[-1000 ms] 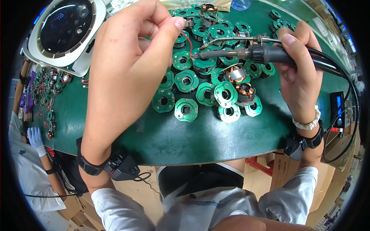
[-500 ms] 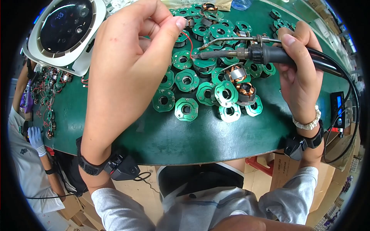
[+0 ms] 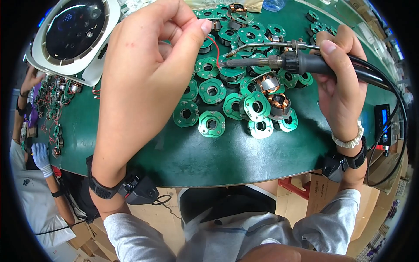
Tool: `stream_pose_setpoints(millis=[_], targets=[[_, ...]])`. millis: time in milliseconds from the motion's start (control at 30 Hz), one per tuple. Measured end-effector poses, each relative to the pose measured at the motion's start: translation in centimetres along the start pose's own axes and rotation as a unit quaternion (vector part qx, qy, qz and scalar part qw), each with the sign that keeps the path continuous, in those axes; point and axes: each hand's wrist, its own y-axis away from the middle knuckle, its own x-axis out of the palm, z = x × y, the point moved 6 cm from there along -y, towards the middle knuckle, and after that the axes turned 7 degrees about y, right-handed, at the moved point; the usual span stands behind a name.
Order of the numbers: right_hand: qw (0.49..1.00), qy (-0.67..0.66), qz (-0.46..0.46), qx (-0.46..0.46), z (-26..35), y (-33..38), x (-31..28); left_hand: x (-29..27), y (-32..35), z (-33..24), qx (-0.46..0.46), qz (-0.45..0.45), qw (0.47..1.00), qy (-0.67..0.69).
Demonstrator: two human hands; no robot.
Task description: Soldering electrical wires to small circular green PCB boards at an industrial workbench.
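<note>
My left hand [image 3: 148, 74] is closed in a pinch on a thin red wire [image 3: 217, 47], which curves down from the fingertips to a green circuit board [image 3: 232, 74] on a small motor part. My right hand [image 3: 342, 78] grips the black handle of a soldering iron [image 3: 301, 62] from the right. A thin metal feed tube [image 3: 262, 44] runs along the top of the iron. The iron's tip is at the board, beside the lower end of the red wire. Other ring-shaped green boards [image 3: 211, 123] lie around it, some on motor parts with copper windings [image 3: 279, 104].
A white device with a dark round face [image 3: 74, 30] stands at the far left. Below it lies a heap of wired boards [image 3: 56, 96]. A co-worker's gloved hand [image 3: 41, 159] is at the left. A small box with a blue display [image 3: 383, 124] sits at the right edge, near black cables [image 3: 403, 118].
My hands, the red wire and the iron stay nearly in place, with only a tiny shift. At the far left, a co-worker's bare hand has come into view beside the white device.
</note>
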Motion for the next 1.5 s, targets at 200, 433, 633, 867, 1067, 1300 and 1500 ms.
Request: stream_pose_setpoints(millis=[200, 433, 633, 867, 1067, 1300, 1500], targets=[[0.998, -0.007, -0.068, -0.003, -0.1, -0.5, -1.2, -0.3, -0.2, 0.3, 0.005, 0.002, 1.000, -0.029], [0.993, -0.048, -0.106, -0.019, -0.6, -0.9, -3.5, -2.4, -0.7, 0.7, 0.080, -0.011, 0.996, -0.041], [0.986, -0.102, -0.115, -0.063, -2.0, 0.1, -5.1, -4.2, 1.2, 1.1, 0.076, -0.019, 0.990, -0.114], [0.985, -0.096, -0.139, -0.033, -1.4, -1.8, -5.0, -7.9, 3.4, 5.2, 0.000, -0.045, 0.963, -0.265], [0.984, -0.128, -0.125, -0.018, -2.4, -2.3, -4.7, -10.8, 7.4, 4.0, 0.032, -0.146, 0.936, -0.318], [0.965, -0.223, -0.136, 0.015, -3.4, -2.8, -6.5, -16.0, 12.0, 10.4, -0.167, -0.127, 0.939, -0.272], [0.968, -0.211, -0.131, 0.022, -3.5, -2.6, -6.6, -23.7, 11.2, 13.2, -0.046, -0.227, 0.899, -0.372]])
